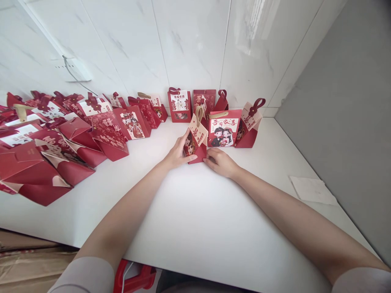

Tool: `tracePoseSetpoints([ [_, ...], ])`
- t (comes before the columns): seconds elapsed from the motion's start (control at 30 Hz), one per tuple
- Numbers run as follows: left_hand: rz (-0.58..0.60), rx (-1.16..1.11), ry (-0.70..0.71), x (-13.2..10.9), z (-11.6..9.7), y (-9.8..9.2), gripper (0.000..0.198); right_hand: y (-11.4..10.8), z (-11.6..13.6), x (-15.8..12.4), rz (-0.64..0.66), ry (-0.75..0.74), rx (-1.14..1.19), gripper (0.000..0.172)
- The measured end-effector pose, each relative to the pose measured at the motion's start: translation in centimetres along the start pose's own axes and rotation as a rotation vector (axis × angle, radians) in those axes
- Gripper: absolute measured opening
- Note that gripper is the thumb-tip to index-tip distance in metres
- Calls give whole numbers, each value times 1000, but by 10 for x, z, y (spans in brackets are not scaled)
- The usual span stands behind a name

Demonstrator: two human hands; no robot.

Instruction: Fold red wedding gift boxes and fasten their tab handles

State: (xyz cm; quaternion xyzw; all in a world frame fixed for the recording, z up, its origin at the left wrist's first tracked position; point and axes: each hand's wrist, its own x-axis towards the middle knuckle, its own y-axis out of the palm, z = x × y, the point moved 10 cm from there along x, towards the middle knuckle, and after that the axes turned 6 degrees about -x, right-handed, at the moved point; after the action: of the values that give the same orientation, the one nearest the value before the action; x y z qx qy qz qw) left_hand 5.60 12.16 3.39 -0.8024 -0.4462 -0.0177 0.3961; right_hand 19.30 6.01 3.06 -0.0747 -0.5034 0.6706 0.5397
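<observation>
Held box [200, 155] was red, flap [198, 132] cream with red print; tabletop [195, 219] was white; wall tiles [192, 44] were white, grey-veined.

The left hand [178, 152] hides part of the red box [198, 140] (back unseen).

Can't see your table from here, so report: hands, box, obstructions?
Left hand gripping red gift box. Right hand at its lower right edge. Box standing on table; couple-print box close behind, right.
</observation>
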Motion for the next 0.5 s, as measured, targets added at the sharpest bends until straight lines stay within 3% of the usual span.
tracePoseSetpoints([
  [0.3,-23,-12,2,-1,3,-1,107,0,-2,-1,-18,6,5,11],
  [0.37,-107,-63,-28,1,10,-8,101,-2,-3,-3,-42,9,43,6],
  [0.5,-388,-323,-202,-2,35,-31,86,-2,-2,-6,-52,1,108,42],
])
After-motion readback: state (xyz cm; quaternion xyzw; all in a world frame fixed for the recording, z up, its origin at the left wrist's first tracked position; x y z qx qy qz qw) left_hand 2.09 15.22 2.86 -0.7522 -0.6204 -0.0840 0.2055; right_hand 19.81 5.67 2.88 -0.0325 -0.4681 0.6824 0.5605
